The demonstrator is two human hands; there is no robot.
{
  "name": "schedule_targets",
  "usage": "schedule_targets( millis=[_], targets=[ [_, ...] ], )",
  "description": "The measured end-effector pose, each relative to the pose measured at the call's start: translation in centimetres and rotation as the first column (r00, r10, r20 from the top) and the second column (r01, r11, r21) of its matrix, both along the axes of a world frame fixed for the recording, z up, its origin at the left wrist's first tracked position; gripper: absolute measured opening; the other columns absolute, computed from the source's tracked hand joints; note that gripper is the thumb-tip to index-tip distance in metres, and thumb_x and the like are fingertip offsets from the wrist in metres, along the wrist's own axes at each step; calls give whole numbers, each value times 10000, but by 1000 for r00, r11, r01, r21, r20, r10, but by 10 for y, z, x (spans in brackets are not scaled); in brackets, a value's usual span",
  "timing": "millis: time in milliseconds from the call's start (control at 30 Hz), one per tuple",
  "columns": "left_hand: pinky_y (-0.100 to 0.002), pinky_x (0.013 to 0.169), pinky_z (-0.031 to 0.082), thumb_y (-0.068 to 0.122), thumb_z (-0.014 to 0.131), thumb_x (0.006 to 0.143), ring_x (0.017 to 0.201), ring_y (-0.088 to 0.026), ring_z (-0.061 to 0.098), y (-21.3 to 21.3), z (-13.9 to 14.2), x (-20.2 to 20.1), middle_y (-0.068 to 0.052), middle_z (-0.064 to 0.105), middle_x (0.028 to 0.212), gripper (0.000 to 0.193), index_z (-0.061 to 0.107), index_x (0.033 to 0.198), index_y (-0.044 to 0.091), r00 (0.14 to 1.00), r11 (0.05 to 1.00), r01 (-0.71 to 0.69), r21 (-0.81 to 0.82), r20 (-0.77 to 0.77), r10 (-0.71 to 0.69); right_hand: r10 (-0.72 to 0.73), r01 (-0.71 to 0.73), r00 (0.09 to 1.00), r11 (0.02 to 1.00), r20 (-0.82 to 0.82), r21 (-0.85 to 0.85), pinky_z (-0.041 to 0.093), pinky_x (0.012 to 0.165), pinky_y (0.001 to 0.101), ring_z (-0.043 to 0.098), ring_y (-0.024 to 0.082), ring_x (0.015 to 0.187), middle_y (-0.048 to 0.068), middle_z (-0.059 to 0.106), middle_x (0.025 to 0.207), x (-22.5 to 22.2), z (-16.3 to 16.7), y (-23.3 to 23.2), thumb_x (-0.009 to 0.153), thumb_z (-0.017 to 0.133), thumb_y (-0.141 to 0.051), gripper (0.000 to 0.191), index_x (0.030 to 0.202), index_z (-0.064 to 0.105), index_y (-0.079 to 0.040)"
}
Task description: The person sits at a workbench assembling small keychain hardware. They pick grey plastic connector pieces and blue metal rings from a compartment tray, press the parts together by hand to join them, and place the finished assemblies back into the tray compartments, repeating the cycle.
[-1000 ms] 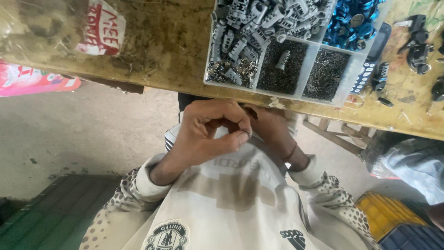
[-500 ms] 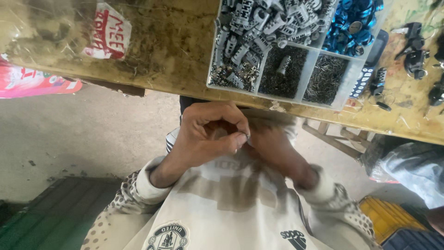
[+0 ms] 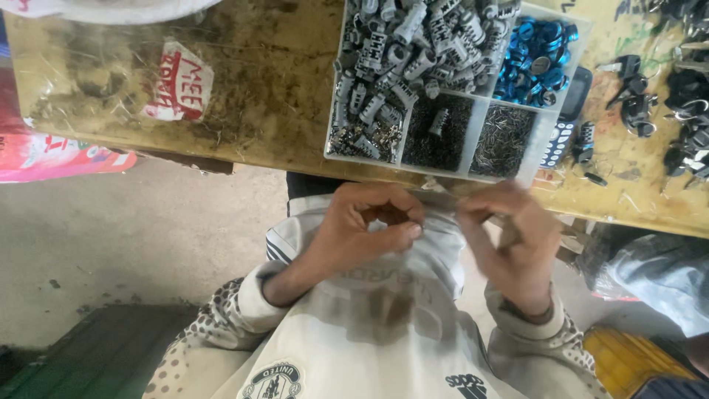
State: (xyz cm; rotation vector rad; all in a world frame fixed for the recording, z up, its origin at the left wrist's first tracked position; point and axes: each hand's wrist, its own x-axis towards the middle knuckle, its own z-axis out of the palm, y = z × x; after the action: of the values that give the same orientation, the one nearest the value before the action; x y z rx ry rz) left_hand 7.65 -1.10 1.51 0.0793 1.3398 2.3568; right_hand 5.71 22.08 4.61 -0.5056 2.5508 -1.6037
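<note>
Left hand (image 3: 362,233) curled, fingertips pinched on a small dark part (image 3: 395,216) near the bench edge. Right hand (image 3: 509,236) blurred (grip unreadable). We should brace both wrists and work below the compartment tray (image 3: 535,159), minimising drops.

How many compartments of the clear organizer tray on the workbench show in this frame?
4 show on the organizer tray: grey cylinders upper left, blue rings upper right, dark small parts lower middle, thin pins lower right. More may lie beyond the top edge.
</note>
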Motion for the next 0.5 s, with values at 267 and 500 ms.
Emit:
schedule_targets(
  millis=[267,500],
  targets=[
    [-260,766,619,56,745,978,840,-104,714,5,-14,4,-69,737,985,148,710,1104,-13,993,985,106,139,34,-112,232,-79,925,892,300,-446,553,873,324,661,197,1021,103,676,1113,14,-11,0,938,737,40,196,1119,691,-19],
    [-282,692,638,46,712,1005,752,-122,723,5,-14,8,-88,752,920,112,730,1100,-11,982,962,145,233,87,-169,430,123,664,744,612,-656,589,676,292,662,124,820,59,656,989,0,-15,4,950,701,-28,244,1192,693,-55]
  ],
)
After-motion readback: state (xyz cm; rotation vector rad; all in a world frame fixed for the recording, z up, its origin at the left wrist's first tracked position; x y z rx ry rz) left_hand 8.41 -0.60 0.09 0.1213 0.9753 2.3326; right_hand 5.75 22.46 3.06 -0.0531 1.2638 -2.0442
